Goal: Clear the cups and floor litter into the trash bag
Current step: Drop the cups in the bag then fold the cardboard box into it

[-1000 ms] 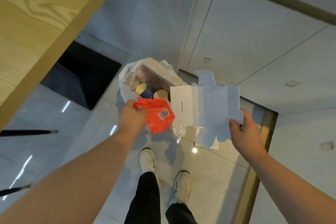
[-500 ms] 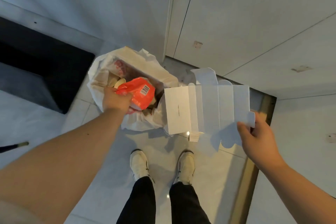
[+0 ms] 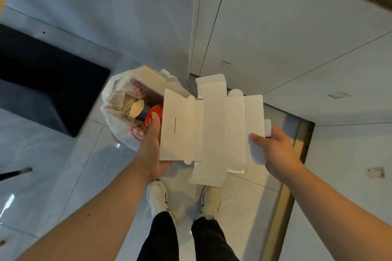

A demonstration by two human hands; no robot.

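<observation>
A flattened white cardboard box (image 3: 212, 127) is held spread out at waist height between both hands. My left hand (image 3: 151, 148) grips its left edge, thumb on top. My right hand (image 3: 273, 150) holds its right flap. Behind the box's left side, a white trash bag (image 3: 118, 125) with red print stands open on the floor. Inside it lie a paper cup (image 3: 137, 108) on its side and an orange-red wrapper (image 3: 153, 113), partly hidden by my left thumb and the cardboard.
A dark block-like object (image 3: 42, 87) sits on the floor to the left of the bag. White cabinet doors (image 3: 275, 27) rise straight ahead. A metal floor strip (image 3: 284, 197) runs along the right. My feet (image 3: 182, 199) stand on glossy tiles below the box.
My left hand let go of the orange-red wrapper, which now lies in the bag, and took hold of the cardboard's left edge. The box moved closer in front of me.
</observation>
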